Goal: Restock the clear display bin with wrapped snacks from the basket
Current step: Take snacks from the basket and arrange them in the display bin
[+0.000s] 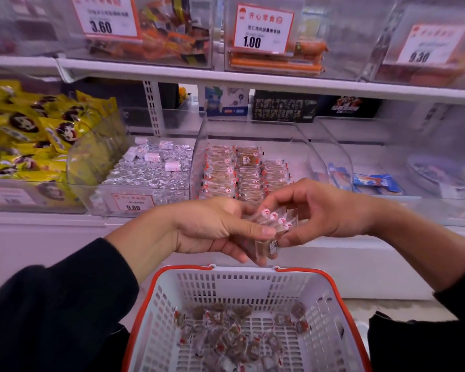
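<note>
A small stack of wrapped snacks (pixel 269 229) sits between both hands, above the far rim of the basket (pixel 330 288) and in front of the clear display bin (pixel 304 146). The left hand (pixel 212 226) grips the stack from the left, thumb laid across its top and fingers curled beneath. The right hand (pixel 317 210) pinches the stack's right end, fingers arched over it and thumb at the lower edge. The bin already holds rows of like snacks (pixel 242 173). More loose wrapped snacks (pixel 234 336) lie on the basket floor. Left of the bin, another bin holds silver-wrapped pieces (pixel 148 170) behind a price tag (pixel 133 202) reading 9.80.
</note>
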### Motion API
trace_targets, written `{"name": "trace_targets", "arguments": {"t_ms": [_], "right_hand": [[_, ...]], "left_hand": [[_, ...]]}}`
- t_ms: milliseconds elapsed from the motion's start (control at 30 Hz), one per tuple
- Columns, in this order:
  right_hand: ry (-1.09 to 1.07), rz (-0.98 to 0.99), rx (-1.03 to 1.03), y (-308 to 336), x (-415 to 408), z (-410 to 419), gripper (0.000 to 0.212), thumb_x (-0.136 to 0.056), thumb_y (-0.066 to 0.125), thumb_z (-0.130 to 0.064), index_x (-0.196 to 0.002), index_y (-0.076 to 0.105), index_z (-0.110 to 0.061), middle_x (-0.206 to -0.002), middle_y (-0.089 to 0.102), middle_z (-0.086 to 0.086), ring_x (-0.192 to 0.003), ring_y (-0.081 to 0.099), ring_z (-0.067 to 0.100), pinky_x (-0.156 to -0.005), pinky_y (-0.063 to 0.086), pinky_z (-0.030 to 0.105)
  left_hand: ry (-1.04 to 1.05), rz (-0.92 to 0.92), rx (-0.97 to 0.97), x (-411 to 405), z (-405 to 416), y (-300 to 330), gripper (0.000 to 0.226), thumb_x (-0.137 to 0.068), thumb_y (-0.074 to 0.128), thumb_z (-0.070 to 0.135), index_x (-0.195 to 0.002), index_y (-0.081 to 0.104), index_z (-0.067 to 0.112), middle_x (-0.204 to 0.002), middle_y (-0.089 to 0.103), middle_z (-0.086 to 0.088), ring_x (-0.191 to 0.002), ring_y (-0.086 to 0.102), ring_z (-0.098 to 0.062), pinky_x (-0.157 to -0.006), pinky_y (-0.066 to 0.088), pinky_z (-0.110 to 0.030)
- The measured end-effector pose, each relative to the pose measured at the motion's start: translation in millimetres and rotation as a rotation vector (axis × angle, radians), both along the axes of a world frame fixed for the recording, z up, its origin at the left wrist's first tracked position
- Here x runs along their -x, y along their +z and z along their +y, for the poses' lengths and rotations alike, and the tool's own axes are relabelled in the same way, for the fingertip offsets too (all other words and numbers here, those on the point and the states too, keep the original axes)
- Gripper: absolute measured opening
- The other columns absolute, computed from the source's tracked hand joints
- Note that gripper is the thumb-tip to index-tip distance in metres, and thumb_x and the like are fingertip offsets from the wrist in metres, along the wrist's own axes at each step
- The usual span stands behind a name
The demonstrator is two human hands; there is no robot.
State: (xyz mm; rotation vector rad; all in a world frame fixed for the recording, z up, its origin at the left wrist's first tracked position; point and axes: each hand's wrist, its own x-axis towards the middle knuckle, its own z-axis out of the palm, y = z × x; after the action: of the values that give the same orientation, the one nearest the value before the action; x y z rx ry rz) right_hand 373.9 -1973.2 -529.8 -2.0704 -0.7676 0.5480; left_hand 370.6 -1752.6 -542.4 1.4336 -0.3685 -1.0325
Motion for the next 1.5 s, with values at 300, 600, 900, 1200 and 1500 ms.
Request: {"name": "trace_targets", "arguments": {"t_ms": [300,600,900,1200,1500], "right_hand": [[-0.724,-0.237,0.034,4,-113,15,0.032,-0.068,0.085,-0.025,-0.084,0.071,-0.002,-0.070,0.060,0.003,-0.066,0.050,0.013,-0.058,0.040,0.029],[-0.740,-0.151,0.359,-45,-186,40,0.030,-0.075,0.084,-0.017,-0.096,0.068,-0.005,-0.087,0.068,0.007,-0.077,0.064,0.019,-0.069,0.055,0.031],[-0.845,-0.386,0.568,-55,-193,50,0.085,-0.076,0.083,-0.036,-0.141,0.040,-0.004,-0.136,0.053,0.015,-0.126,0.051,0.030,-0.099,0.045,0.034],[-0.545,-0.639,0.857,-64,-197,56,0.029,-0.096,0.060,-0.022,-0.121,0.059,-0.008,-0.131,0.053,0.016,-0.116,0.056,0.030,-0.096,0.048,0.038],[-0.392,-0.653,0.942,-61,-204,50,0.064,-0.103,0.043,-0.036,-0.157,0.010,-0.028,-0.165,0.011,0.003,-0.150,0.011,0.031,-0.117,0.027,0.050]], "left_hand": [[0.791,-1.376,-0.373,-51,35,-7,0.003,-0.094,0.062,0.021,-0.096,0.060,0.018,-0.087,0.063,0.008,-0.080,0.059,-0.005,-0.073,0.051,-0.020],[0.316,-1.756,-0.771,-68,48,-29,0.013,-0.088,0.063,0.035,-0.097,0.062,0.026,-0.095,0.066,0.010,-0.093,0.058,-0.014,-0.093,0.040,-0.032],[0.339,-1.758,-0.762,-68,46,-34,0.014,-0.090,0.060,0.035,-0.102,0.063,0.028,-0.099,0.067,0.012,-0.097,0.058,-0.013,-0.098,0.034,-0.031],[0.371,-1.747,-0.764,-68,44,-35,0.012,-0.092,0.060,0.036,-0.100,0.062,0.028,-0.097,0.067,0.014,-0.095,0.058,-0.012,-0.099,0.028,-0.027],[0.360,-1.747,-0.795,-69,41,-35,0.013,-0.092,0.060,0.039,-0.102,0.063,0.031,-0.098,0.068,0.016,-0.095,0.058,-0.010,-0.099,0.022,-0.023]]}}
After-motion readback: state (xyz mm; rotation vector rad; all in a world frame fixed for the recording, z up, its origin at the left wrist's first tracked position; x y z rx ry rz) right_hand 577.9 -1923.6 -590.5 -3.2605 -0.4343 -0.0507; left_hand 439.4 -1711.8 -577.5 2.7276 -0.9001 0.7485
